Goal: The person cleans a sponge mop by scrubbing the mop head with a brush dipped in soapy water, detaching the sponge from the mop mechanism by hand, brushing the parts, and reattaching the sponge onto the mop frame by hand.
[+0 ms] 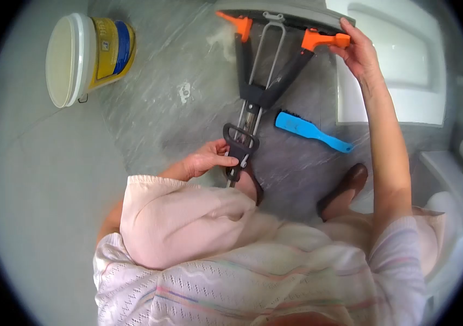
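Note:
A mop (253, 96) with a dark forked frame, orange end clips and a metal pole lies across the upper middle of the view. My left hand (212, 159) is closed around the pole at its dark sliding handle, thumb on top. At the far end, my right hand (357, 51) grips the right orange clip (323, 40) and the edge of the grey mop head (296, 15). A blue brush (310, 130) with dark bristles rests on the floor to the right of the pole, touched by neither hand.
On the left, a yellow and white bucket (104, 53) lies on the grey floor (161, 117). A white basin (394, 98) stands at the upper right. My knees and dark shoes (345, 190) are below the mop.

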{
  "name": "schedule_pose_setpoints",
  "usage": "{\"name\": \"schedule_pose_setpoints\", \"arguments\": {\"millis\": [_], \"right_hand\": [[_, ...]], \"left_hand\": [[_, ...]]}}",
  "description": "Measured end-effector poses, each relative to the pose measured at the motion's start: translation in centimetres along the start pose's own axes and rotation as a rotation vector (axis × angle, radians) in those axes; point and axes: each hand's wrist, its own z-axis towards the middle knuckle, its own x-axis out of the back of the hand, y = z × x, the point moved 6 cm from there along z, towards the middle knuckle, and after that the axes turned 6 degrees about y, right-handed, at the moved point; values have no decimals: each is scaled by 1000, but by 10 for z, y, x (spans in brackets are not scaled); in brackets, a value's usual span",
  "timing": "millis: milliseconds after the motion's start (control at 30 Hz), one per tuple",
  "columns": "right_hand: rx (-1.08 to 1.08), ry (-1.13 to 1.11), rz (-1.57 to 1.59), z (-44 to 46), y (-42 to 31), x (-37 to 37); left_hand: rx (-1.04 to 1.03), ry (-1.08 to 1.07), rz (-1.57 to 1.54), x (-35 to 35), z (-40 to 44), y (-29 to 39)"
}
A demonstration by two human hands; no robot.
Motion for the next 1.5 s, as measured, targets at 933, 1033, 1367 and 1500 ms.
{"name": "schedule_pose_setpoints", "arguments": {"millis": [933,1033,1367,1500], "right_hand": [[-81,-417,-795,37,-38,-6],[-10,-551,-873,22,-54,-84],[555,-169,-1099,17,-85,-104],[650,-57,-1144,21,-90,-102]], "left_hand": [[-291,-88,2,-26,-17,14],[-279,-73,55,-23,-22,23],[-137,-212,-172,-33,-31,40],[-110,-246,-38,-34,-23,42]]}}
